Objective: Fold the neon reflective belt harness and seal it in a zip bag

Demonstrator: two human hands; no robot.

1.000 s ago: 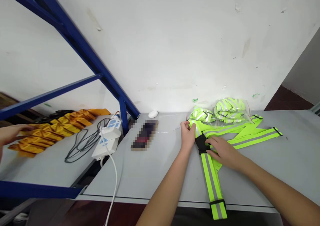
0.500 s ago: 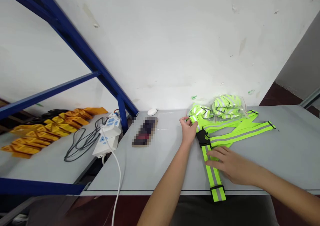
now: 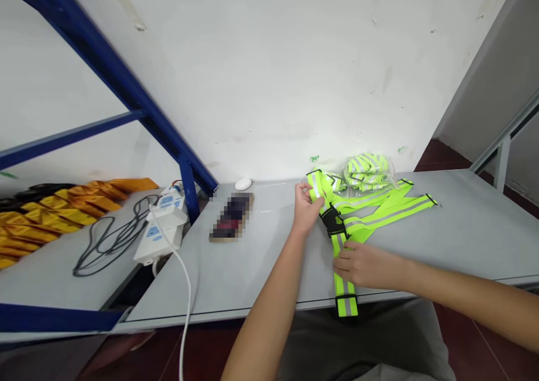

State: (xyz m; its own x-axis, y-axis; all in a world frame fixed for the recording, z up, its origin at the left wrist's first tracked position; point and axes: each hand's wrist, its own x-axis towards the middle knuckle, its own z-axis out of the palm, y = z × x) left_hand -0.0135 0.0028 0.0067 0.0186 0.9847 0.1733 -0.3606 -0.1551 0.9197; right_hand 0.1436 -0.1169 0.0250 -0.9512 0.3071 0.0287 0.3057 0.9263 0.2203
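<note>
"While I watch from my remote station, what's the left hand [image 3: 305, 208] doing?"

"Curled closed, pinching the upper strap of a lime reflective harness [image 3: 342, 252]."

"And the right hand [image 3: 365, 266]?"

"Open, fingers flat on the lower strap, below the black buckle [image 3: 332, 222]. The harness lies on a grey table [image 3: 475, 229], against clear bags of folded reflective gear [image 3: 366, 172]."

A scuffed white wall [image 3: 252, 77] rises behind a grey bench [image 3: 475, 229]. A blue steel shelving frame [image 3: 105, 83] slants across the left, above a pale shelf [image 3: 54, 285], while a grey metal rail [image 3: 501, 162] stands right, above dark red tiled floor [image 3: 463, 336].
</note>
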